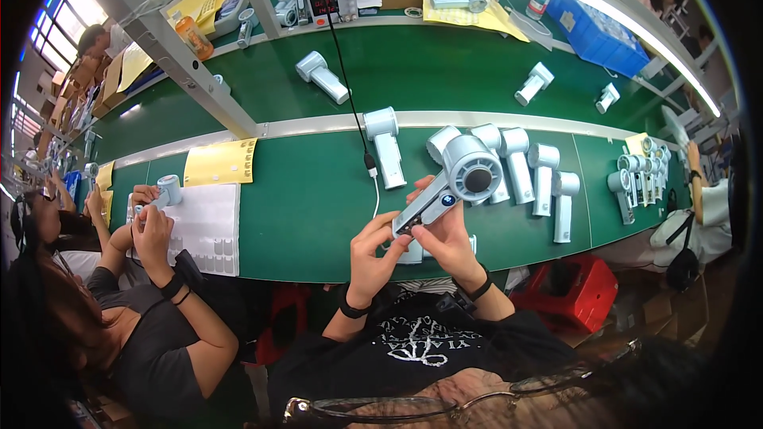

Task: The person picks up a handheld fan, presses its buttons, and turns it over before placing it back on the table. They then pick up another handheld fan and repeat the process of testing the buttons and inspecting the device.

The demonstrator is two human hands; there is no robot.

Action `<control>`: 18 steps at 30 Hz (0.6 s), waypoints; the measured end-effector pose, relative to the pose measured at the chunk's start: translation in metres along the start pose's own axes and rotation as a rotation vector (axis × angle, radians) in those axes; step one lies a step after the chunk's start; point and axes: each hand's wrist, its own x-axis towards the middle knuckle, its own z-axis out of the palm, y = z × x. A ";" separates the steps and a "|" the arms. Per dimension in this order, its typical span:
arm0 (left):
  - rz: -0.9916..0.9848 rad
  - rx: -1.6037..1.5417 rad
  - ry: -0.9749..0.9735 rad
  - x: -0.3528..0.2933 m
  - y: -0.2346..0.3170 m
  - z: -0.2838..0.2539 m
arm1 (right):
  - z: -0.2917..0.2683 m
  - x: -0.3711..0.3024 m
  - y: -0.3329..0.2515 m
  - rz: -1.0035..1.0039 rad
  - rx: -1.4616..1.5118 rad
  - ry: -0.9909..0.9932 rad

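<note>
Above the near edge of the green table I hold a pale blue handheld fan, its round head up and to the right. My left hand grips the lower end of the handle, thumb against it. Around the handle from the right and beneath wraps my right hand, with its thumb at the handle's dark open end. Another pale blue part lies partly hidden under my hands. Just beyond, a fan with a long handle lies beside a white cable that hangs from a black cord.
Several more fans stand in a row to the right. At the left, a co-worker's hands hold a fan over a white sheet. A metal rail crosses the table. Behind it are loose fans and a blue crate.
</note>
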 end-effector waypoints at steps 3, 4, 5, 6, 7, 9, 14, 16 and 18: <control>-0.054 -0.115 -0.004 -0.003 0.007 -0.011 | -0.013 -0.001 -0.012 -0.033 -0.098 -0.132; -0.097 -0.191 0.017 -0.003 0.011 -0.015 | -0.027 -0.001 -0.019 -0.046 -0.293 -0.151; -0.139 -0.270 0.034 -0.002 0.014 -0.018 | -0.042 0.000 -0.027 -0.059 -0.491 -0.164; -0.182 -0.348 0.054 -0.003 0.014 -0.021 | -0.052 0.003 -0.031 -0.070 -0.689 -0.180; -0.183 -0.349 0.053 -0.003 0.013 -0.024 | -0.057 0.010 -0.039 -0.070 -0.689 -0.179; -0.168 -0.315 0.034 -0.005 0.011 -0.027 | -0.060 0.022 -0.057 -0.257 -0.627 -0.084; -0.129 -0.261 -0.023 -0.008 0.013 -0.023 | -0.052 0.028 -0.052 -0.301 -0.646 -0.143; -0.129 -0.264 -0.029 -0.008 0.015 -0.021 | -0.053 0.024 -0.046 -0.337 -0.599 -0.141; -0.133 -0.265 -0.039 -0.009 0.016 -0.019 | -0.055 0.023 -0.047 -0.353 -0.574 -0.141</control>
